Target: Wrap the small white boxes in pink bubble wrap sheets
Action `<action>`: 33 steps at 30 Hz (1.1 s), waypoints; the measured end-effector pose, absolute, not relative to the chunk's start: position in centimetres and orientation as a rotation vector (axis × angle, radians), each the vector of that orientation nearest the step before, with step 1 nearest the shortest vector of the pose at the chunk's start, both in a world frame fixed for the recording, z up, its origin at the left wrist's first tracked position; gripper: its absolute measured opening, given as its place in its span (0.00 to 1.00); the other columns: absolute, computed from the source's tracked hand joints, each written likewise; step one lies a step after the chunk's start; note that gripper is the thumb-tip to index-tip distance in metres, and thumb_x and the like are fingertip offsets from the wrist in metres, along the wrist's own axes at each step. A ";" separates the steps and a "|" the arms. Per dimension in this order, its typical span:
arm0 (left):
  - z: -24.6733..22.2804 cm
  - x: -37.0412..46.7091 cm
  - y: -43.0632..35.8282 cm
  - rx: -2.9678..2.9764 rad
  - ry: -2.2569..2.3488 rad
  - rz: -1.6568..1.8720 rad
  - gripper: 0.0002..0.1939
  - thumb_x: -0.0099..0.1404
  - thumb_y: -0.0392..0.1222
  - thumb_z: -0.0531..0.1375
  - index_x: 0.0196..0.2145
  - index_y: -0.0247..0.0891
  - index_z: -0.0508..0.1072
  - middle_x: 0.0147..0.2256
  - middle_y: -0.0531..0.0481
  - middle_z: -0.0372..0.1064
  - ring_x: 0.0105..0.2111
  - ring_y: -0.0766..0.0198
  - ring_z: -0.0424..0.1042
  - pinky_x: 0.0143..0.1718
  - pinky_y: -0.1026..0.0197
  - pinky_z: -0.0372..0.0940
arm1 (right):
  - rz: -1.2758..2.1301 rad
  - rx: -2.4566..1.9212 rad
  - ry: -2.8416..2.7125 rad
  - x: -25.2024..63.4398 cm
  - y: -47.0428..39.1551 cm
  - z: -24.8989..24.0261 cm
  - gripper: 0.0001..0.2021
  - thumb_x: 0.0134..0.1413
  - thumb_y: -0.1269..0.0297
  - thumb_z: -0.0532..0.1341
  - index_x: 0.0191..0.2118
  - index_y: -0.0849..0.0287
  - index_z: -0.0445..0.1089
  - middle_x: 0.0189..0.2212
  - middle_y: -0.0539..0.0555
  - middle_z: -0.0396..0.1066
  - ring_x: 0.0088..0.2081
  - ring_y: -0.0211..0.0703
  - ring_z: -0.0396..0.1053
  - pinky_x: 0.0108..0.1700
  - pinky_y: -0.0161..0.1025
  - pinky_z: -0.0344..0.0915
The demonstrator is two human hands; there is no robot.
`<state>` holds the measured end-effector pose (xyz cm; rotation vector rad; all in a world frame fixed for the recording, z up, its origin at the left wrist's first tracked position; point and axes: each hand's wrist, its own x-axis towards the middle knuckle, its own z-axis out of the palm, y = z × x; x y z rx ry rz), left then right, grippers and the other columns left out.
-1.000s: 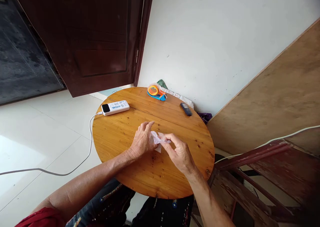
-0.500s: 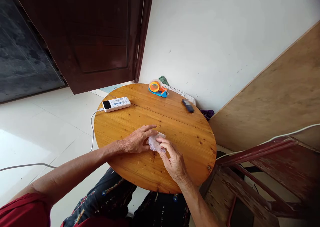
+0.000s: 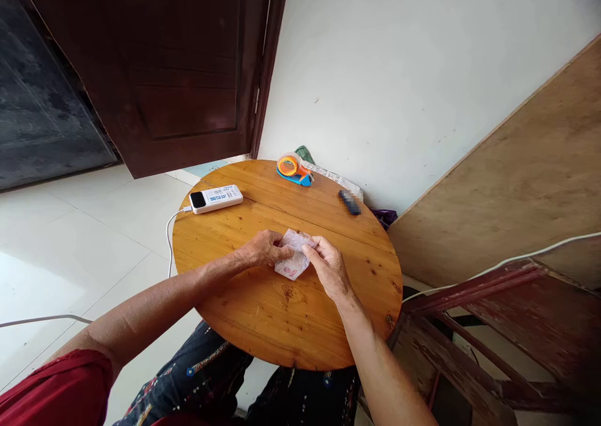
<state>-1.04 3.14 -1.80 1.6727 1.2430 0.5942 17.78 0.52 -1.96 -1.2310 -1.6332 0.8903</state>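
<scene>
Between my hands, above the middle of the round wooden table, is a small packet in clear, crinkled plastic that looks like bubble wrap. Pale pink and red print shows through its lower part; what it encloses cannot be made out. My left hand is closed on the packet's left edge, thumb on top. On the other side my right hand pinches the upper right edge between thumb and fingers. The fingers beneath are partly hidden.
A blue and orange tape dispenser stands at the table's far edge, near a printed paper strip. A white device with a cable lies at the left. A dark, blurred-out object lies far right. A wooden chair stands right.
My left fingers, spread over the packet before, have closed on its left edge. My right hand has moved slightly up and right. The packet lies flatter and shows its printed part.
</scene>
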 end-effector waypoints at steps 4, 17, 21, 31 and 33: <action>-1.9 -0.6 3.8 1.866 1.441 0.564 0.13 0.60 0.47 0.57 0.26 0.35 0.73 0.21 0.55 0.62 0.23 0.67 0.60 0.25 0.65 0.52 | 0.984 -1.201 -1.591 17.7 2.4 -2.0 0.12 0.52 0.54 0.63 0.37 0.57 0.68 0.27 0.49 0.70 0.28 0.39 0.66 0.32 0.36 0.63; -2.8 -0.8 4.5 1.563 1.041 0.849 0.20 0.65 0.54 0.55 0.38 0.32 0.73 0.31 0.48 0.72 0.30 0.64 0.68 0.30 0.64 0.60 | 0.934 -1.159 -1.682 17.7 1.5 -3.0 0.28 0.51 0.57 0.67 0.58 0.54 0.64 0.50 0.58 0.73 0.48 0.49 0.72 0.52 0.47 0.68; -3.2 -1.4 4.7 1.381 0.758 0.814 0.29 0.54 0.48 0.67 0.50 0.33 0.67 0.41 0.44 0.72 0.39 0.60 0.71 0.39 0.61 0.63 | 1.048 -1.112 -1.566 17.7 1.9 -3.4 0.31 0.50 0.55 0.68 0.59 0.55 0.62 0.48 0.59 0.75 0.46 0.51 0.74 0.49 0.48 0.70; -4.6 -0.9 4.8 1.295 0.705 0.857 0.43 0.51 0.44 0.71 0.61 0.35 0.58 0.38 0.49 0.69 0.37 0.63 0.68 0.39 0.60 0.62 | 1.002 -1.203 -1.365 16.8 2.4 -3.6 0.19 0.52 0.50 0.65 0.45 0.57 0.71 0.37 0.55 0.78 0.38 0.48 0.76 0.41 0.43 0.72; -4.5 -0.8 4.8 1.273 0.692 0.854 0.45 0.50 0.43 0.71 0.62 0.35 0.57 0.40 0.48 0.70 0.38 0.63 0.69 0.41 0.59 0.62 | 0.930 -1.218 -1.364 16.5 2.6 -3.6 0.14 0.53 0.52 0.64 0.37 0.57 0.72 0.33 0.52 0.77 0.34 0.45 0.74 0.38 0.40 0.70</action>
